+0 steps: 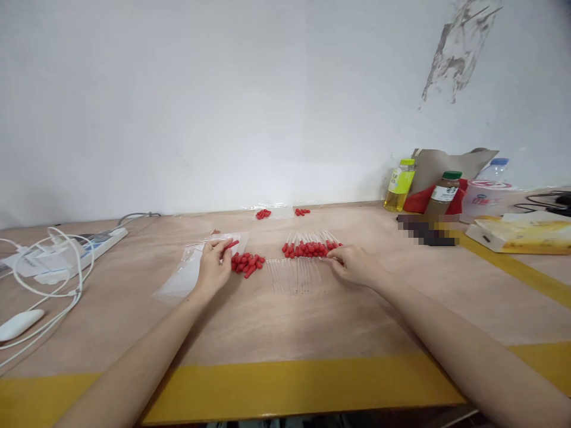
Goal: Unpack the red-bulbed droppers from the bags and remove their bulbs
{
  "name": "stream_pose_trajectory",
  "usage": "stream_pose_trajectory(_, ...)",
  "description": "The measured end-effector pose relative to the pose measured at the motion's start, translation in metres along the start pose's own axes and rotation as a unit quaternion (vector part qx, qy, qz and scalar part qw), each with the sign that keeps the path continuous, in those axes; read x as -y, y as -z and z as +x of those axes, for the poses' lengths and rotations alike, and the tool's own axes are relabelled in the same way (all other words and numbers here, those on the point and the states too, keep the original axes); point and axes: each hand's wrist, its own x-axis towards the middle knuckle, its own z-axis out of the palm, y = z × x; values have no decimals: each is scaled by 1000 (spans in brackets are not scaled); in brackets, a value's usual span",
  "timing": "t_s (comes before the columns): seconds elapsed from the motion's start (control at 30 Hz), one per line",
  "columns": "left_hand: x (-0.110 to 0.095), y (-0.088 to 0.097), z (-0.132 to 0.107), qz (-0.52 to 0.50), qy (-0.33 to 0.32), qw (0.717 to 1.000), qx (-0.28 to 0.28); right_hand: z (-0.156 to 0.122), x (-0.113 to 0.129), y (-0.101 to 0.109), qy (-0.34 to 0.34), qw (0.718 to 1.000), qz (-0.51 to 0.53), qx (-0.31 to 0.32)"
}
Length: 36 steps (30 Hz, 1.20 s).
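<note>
Forearms [145,359] lie nearest, left hand [213,267] pinching red piece [231,244] (long axis rightward).

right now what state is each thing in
Left hand: pinching a red piece
Right hand: at red-tipped sticks, grip unclear
Red-tipped sticks: lined up
Clear sticks: lined up
Loose red pieces: heaped
Yellow-capped bottle: closed
Green-capped bottle: closed
Blue-capped bottle: closed
Plastic bag: lying flat
Power strip: apparently in use
</note>
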Motion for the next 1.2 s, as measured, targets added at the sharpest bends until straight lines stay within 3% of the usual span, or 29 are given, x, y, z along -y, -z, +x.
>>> stream_pose_trajectory(0.1,18,3,6,-35,108,992,52,-3,4,-13,-35,999,-1,-20)
stream_pose_trajectory(0.17,24,4,7,-43,124,990,58,-4,6,-22,-47,999,-10,-21)
stream_pose_trajectory(0.3,23,-1,7,-12,114,992,47,-4,12,-33,-65,997,1,-36)
stream_pose_trajectory(0.53,26,-15,12,41,89,991,94,-2,23,-36,-85,993,52,-71)
stream_pose_trajectory(0.67,25,-12,11,54,71,992,94,-2,24,-35,-93,990,77,-71)
stream_pose_trajectory(0.8,21,-7,12,73,49,994,59,0,21,-34,-115,988,74,-67)
stream_pose_trajectory(0.9,13,-4,13,97,-8,995,3,1,17,-30,-147,985,53,-74)
stream_pose_trajectory(0.97,1,-5,14,119,-67,991,-7,2,13,-28,-171,981,43,-83)
stream_pose_trajectory(1.1,-36,-23,19,152,-140,972,111,3,9,-27,-204,972,26,-111)
stream_pose_trajectory(1.2,-68,-52,24,162,-124,961,185,3,7,-26,-211,968,17,-134)
